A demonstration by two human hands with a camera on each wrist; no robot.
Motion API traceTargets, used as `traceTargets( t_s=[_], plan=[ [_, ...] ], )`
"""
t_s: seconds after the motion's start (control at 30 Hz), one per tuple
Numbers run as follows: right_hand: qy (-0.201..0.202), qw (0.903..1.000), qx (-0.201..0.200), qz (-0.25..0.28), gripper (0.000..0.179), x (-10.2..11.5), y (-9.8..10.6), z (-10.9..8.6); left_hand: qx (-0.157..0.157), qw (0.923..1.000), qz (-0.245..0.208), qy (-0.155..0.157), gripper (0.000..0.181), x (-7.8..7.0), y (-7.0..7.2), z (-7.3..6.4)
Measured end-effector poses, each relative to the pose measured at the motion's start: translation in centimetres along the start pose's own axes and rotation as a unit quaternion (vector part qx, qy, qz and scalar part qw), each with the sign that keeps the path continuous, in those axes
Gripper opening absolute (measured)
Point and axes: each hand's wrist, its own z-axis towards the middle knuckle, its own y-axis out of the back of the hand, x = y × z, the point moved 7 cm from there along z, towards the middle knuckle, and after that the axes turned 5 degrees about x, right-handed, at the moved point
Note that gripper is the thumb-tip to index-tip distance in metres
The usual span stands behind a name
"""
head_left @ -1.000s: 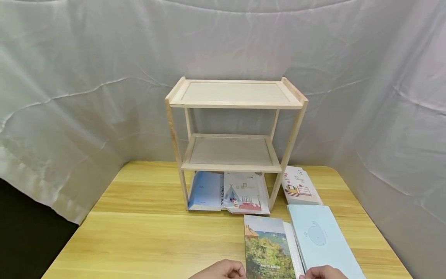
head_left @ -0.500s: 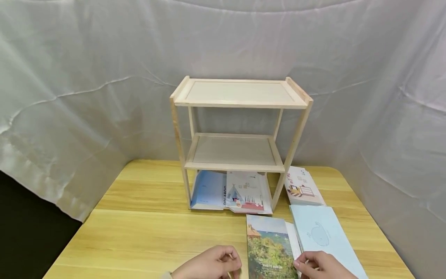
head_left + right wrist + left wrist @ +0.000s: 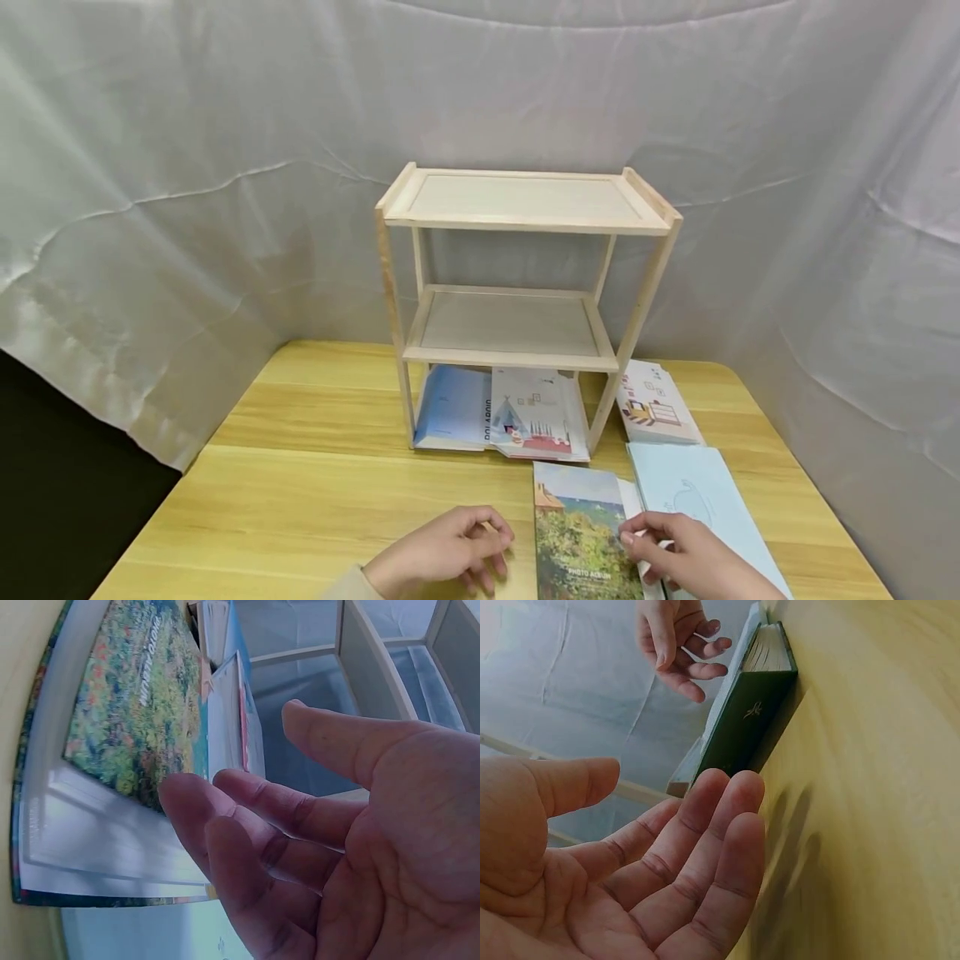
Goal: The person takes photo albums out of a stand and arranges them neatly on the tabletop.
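A photo album (image 3: 577, 533) with a painted garden cover lies on the table, a white page (image 3: 632, 498) showing past its right edge. Its dark green spine (image 3: 739, 724) faces the left hand. Left of the album, the left hand (image 3: 453, 546) holds nothing, fingers loosely bent and apart from the spine. The right hand (image 3: 686, 550) hovers over the album's right edge and the light blue whale-print book (image 3: 731, 500). In the right wrist view the right hand's fingers (image 3: 240, 855) are relaxed, with nothing pinched; whether a fingertip touches the cover, I cannot tell.
A pale wooden shelf unit (image 3: 517, 363) stands behind the album. On its bottom level lie a blue book (image 3: 453, 408) and a white illustrated book (image 3: 528, 412). Another illustrated book (image 3: 660, 404) lies right of the unit. Grey fabric (image 3: 225, 167) encloses the table's back and sides.
Both hands have come further into view, moving forward beside and over the album. The right hand has moved a little up along the album's right edge. The head view has shifted slightly left.
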Motion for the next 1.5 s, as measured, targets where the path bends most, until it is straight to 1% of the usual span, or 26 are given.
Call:
traceTargets(
  t_s=[0.1, 0.17, 0.27, 0.47, 0.67, 0.9, 1.1, 1.27, 1.4, 1.5],
  plan=[
    [-0.009, 0.9999, -0.008, -0.005, 0.045, 0.0, 0.3, 0.4, -0.015, 0.9998, 0.013, -0.002, 0.035, -0.1, 0.4, 0.0],
    [-0.008, 0.9999, -0.008, -0.005, 0.046, 0.0, 0.4, 0.7, -0.025, 0.9996, 0.012, -0.001, 0.034, 0.0, 0.6, 0.1],
    [-0.005, 0.9999, -0.009, -0.010, 0.047, -0.1, 0.6, 1.1, -0.041, 0.9991, 0.007, 0.005, 0.033, 0.3, 0.8, 0.2],
    [-0.002, 0.9996, -0.017, -0.021, 0.049, 0.1, 1.2, 1.5, -0.056, 0.9982, -0.018, 0.015, 0.034, 0.6, 1.2, 0.3],
    [0.010, 0.9994, -0.027, -0.021, 0.052, 0.5, 1.5, 2.0, -0.081, 0.9962, -0.029, 0.015, 0.035, 0.9, 2.2, 0.6],
    [0.032, 0.9981, -0.046, -0.023, 0.059, 1.6, 1.9, 3.0, -0.114, 0.9933, -0.012, 0.013, 0.038, 0.4, 4.1, 1.3],
    [0.037, 0.9974, -0.059, -0.016, 0.062, 2.4, 2.3, 4.1, -0.129, 0.9915, -0.011, 0.011, 0.043, -0.1, 5.6, 2.0],
    [0.042, 0.9975, -0.056, -0.010, 0.061, 3.2, 2.6, 5.1, -0.142, 0.9898, -0.004, 0.011, 0.048, -0.5, 6.4, 2.6],
    [0.034, 0.9978, -0.056, 0.005, 0.062, 3.6, 2.9, 5.9, -0.147, 0.9891, -0.003, 0.015, 0.051, -0.8, 6.9, 3.2],
    [0.031, 0.9977, -0.060, 0.006, 0.061, 3.9, 3.1, 6.5, -0.149, 0.9886, -0.005, 0.019, 0.054, -0.9, 7.2, 3.6]
  ],
)
